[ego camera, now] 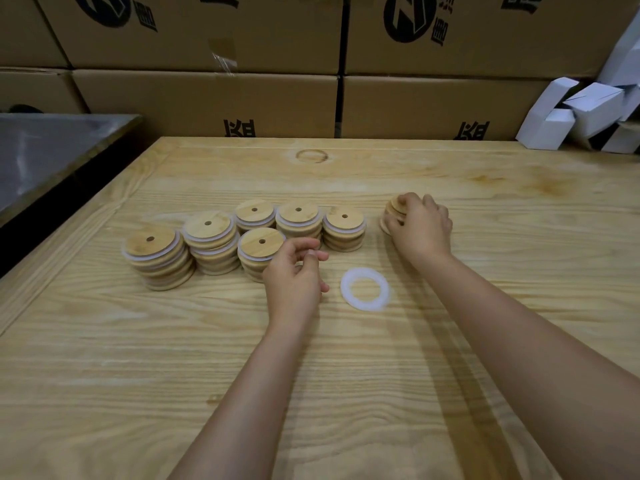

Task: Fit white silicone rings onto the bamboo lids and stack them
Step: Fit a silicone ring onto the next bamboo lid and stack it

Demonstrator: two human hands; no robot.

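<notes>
White ring (pixel 364 289) between both hands
It lay just beside the left hand (pixel 294 271) — loosely curled, empty; the right hand (pixel 420 225) gripped bare lids (pixel 393 209) beyond.

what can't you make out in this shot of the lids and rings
All in the head view:
- right pile of bamboo lids: the right hand gripping it covers most, so count and rings are unknown.
- left hand: its curled fingers hide whether it holds anything.
- white silicone ring: too blurred to tell one from several.
- cardboard boxes: print cut by the top edge.
</notes>
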